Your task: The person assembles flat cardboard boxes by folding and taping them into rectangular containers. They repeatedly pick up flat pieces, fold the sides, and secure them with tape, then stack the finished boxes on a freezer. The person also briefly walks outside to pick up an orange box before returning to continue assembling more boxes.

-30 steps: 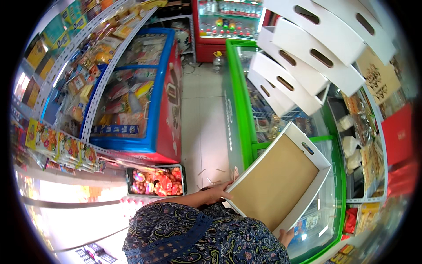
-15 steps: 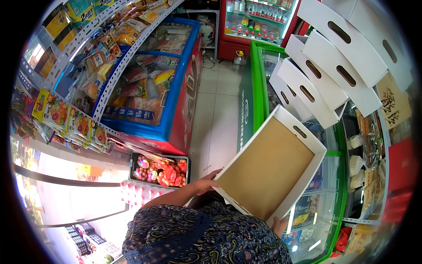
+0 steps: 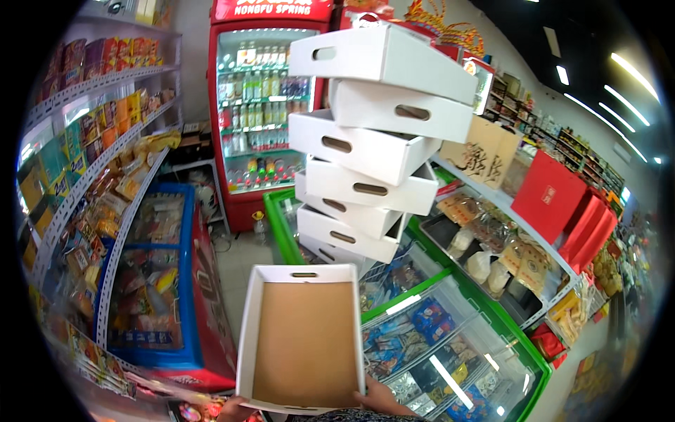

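An open white box is held at its near corners by the left hand and right hand, set apart, before the left side of the green-framed freezer. Toward that freezer's far end, white cartons are stacked unevenly upon it.

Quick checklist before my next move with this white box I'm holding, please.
1. Left hand on the held box: ok, at its near left corner.
2. Right hand on it: ok, near right corner.
3. Nothing lying inside: ok, bare brown bottom.
4. Stack of white boxes squared up: not ok, boxes sit askew.
5. Stack's base fully supported on the green freezer: cannot tell, partly hidden.
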`<state>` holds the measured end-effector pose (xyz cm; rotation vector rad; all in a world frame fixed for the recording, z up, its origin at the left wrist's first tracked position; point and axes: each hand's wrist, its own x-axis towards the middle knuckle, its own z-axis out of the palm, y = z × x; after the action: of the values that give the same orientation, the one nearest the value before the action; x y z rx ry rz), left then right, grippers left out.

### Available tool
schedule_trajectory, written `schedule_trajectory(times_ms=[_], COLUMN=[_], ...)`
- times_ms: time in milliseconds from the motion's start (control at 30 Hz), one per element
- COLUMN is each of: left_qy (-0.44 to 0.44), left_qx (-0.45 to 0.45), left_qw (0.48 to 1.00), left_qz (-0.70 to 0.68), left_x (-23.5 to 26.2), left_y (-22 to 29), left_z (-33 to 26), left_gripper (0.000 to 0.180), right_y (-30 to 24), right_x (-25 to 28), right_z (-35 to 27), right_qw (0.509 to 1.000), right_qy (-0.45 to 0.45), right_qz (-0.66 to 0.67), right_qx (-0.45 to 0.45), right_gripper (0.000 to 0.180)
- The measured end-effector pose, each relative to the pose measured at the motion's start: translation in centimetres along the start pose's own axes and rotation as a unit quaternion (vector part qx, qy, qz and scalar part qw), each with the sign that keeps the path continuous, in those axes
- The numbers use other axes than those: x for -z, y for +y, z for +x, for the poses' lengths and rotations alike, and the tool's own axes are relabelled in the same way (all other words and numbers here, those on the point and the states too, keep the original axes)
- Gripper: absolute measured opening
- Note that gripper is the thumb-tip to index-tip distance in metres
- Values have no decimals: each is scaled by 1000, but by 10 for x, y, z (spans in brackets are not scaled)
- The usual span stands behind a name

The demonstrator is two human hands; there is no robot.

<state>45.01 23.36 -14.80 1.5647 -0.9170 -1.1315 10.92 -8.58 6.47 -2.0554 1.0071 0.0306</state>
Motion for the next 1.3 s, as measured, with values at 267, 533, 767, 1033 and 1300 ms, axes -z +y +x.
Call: schedule_trajectory(times_ms=[267,533,767,1033,1300], left_qy=[143,98,-31,94,196], left_qx=[-126,-372,-347,-214,-149], left_qw=[806,825,839,872,882], left_qz=[-560,-414,-418,-430,-403], left_x=[13,63,21,-48,-88], left_y=[140,447,742,927,969], left_z=[-32,25,88,156,181], left_gripper=[56,67,42,52,80], right_y=[-73,-38,2,16,81], right_x=[70,70,62,33,-17], right_z=[-20,-45,-73,-77,-62], right_qw=[943,956,953,953,950], right_qy=[132,164,218,246,205], right_qz=[60,135,162,154,233], right_qx=[298,200,135,88,25], right_gripper=[64,46,41,39,43])
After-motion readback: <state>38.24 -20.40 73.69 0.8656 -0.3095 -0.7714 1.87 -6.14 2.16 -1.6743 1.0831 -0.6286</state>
